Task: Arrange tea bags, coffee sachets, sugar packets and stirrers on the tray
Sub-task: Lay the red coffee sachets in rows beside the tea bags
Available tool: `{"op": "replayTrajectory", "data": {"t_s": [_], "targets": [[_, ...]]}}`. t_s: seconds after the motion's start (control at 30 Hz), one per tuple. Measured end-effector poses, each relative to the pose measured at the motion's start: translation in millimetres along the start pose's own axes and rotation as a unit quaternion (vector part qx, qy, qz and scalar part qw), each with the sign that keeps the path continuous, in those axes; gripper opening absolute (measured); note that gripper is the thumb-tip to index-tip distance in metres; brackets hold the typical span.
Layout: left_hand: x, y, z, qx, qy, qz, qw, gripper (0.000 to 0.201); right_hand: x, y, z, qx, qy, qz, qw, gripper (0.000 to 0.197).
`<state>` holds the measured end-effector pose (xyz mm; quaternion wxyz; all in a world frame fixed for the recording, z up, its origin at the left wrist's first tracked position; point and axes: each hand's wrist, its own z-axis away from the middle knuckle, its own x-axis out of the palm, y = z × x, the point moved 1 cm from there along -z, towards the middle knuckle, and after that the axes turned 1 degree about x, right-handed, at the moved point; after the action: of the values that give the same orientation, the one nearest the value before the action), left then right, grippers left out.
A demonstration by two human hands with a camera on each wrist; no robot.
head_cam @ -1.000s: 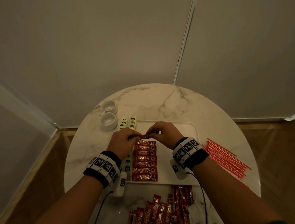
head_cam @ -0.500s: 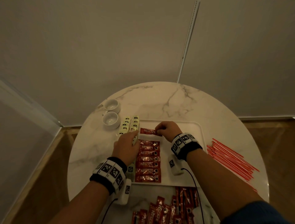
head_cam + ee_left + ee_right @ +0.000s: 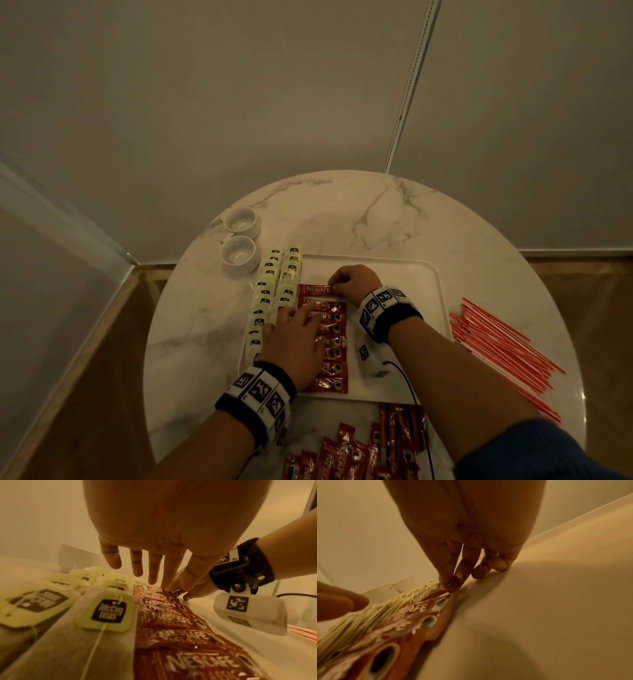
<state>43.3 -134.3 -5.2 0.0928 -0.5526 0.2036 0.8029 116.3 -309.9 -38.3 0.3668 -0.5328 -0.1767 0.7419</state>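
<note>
A white tray lies on the round marble table. Two columns of pale green tea bags fill its left side, beside a column of red coffee sachets. My right hand pinches the right end of the top coffee sachet at the far end of that column, low on the tray. My left hand hovers with straight spread fingers over the column, holding nothing.
Loose coffee sachets lie heaped at the table's near edge. Red stirrers lie spread to the right of the tray. Two white cups stand at the back left. The tray's right half is bare.
Both hands held the sachet before; the left hand has let go and drawn back over the column. The right hand carried the sachet down to the column's far end.
</note>
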Motion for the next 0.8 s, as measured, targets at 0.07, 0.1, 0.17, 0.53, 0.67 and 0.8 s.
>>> {"op": "replayTrajectory", "data": {"t_s": [0.07,0.1,0.17,0.53,0.67,0.8], "targets": [[2.1,-1.0,-0.4,0.000,-0.012,-0.011,1.000,0.053,0.6,1.1,-1.0,-0.002,0.001,0.012,1.000,0.014],[3.1,-1.9,-0.5,-0.001,-0.017,-0.013,1.000,0.054,0.5,1.6,-1.1,-0.005,0.000,0.022,1.000,0.014],[4.8,-3.4,-0.6,-0.001,-0.022,-0.018,1.000,0.055,0.0,2.1,-1.4,-0.013,-0.007,0.053,0.998,0.015],[9.9,-3.7,-3.4,0.011,-0.065,-0.043,0.997,0.063,1.7,-1.2,-0.7,-0.048,-0.010,0.117,0.992,0.019],[11.6,-4.9,-4.0,0.013,-0.083,-0.053,0.995,0.065,3.1,-1.2,-1.6,-0.050,-0.017,0.126,0.991,0.017],[12.2,-4.9,-3.8,0.014,-0.089,-0.058,0.994,0.067,2.4,-1.0,-2.1,-0.054,-0.016,0.124,0.991,0.017]]}}
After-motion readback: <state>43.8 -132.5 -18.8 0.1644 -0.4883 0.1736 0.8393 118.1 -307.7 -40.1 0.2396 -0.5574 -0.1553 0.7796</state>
